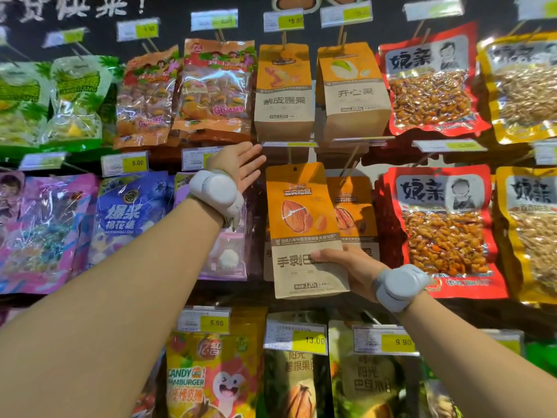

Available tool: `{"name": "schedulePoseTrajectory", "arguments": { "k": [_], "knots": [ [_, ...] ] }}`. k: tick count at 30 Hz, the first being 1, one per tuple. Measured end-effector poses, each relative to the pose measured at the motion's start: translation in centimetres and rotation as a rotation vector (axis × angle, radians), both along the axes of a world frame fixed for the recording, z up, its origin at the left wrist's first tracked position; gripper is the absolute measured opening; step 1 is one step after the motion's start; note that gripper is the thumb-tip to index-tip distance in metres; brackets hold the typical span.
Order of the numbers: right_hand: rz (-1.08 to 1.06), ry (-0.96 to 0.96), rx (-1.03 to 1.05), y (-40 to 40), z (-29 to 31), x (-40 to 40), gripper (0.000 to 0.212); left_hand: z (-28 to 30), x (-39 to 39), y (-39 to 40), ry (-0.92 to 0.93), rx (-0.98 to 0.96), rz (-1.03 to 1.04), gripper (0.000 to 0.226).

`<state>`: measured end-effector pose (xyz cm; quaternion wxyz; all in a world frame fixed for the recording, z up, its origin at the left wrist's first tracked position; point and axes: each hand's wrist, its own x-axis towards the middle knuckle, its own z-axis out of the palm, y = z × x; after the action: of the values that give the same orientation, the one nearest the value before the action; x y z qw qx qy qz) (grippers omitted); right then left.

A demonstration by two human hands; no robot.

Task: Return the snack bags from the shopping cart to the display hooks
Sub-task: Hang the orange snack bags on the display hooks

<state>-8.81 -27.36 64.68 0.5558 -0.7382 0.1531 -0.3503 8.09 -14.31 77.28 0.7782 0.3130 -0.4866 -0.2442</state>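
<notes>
Display wall [168, 13]: you face a dark board with rows of hooks.
12 o'clock: two kraft nut bags [284, 95] hang side by side.
2 o'clock: red seed packs [431, 82].
9 o'clock: blue marshmallow bag [126, 212].
6 o'clock: yellow price tags [310, 339] above candy hamburger bag [208, 378].

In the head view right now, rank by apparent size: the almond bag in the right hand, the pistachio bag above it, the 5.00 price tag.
1-2. almond bag and pistachio bag: alike, and the almond bag's nearer.
3. 5.00 price tag: smallest.
</notes>
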Motion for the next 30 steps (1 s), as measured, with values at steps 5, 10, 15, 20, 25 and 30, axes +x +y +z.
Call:
{"name": "schedulePoseTrajectory", "arguments": {
  "k": [5,10,15,20,25,30],
  "knots": [
    [0.009,-0.024,-0.008,0.3,0.6,0.6,0.030,0.2,0.2,0.5,-0.059,0.013,0.053,0.041],
    [-0.005,-0.009,0.002,0.6,1.1,1.1,0.037,0.6,0.3,0.6,-0.117,0.050,0.153,0.039],
    [-0.003,-0.007,0.028,0.6,1.3,1.2,0.024,0.8,-0.1,0.7,-0.137,0.055,0.229,0.034],
    [-0.013,0.025,0.058,0.5,1.5,1.5,0.021,0.8,-0.6,0.8,-0.137,0.050,0.284,0.034],
    [-0.138,0.097,0.109,-0.1,2.1,2.4,0.037,0.7,-0.7,0.8,-0.148,0.053,0.296,0.034],
    [-0.205,0.145,0.195,-0.4,3.2,3.5,0.033,0.4,-0.5,0.4,-0.163,0.048,0.296,0.035]
  ]
}}
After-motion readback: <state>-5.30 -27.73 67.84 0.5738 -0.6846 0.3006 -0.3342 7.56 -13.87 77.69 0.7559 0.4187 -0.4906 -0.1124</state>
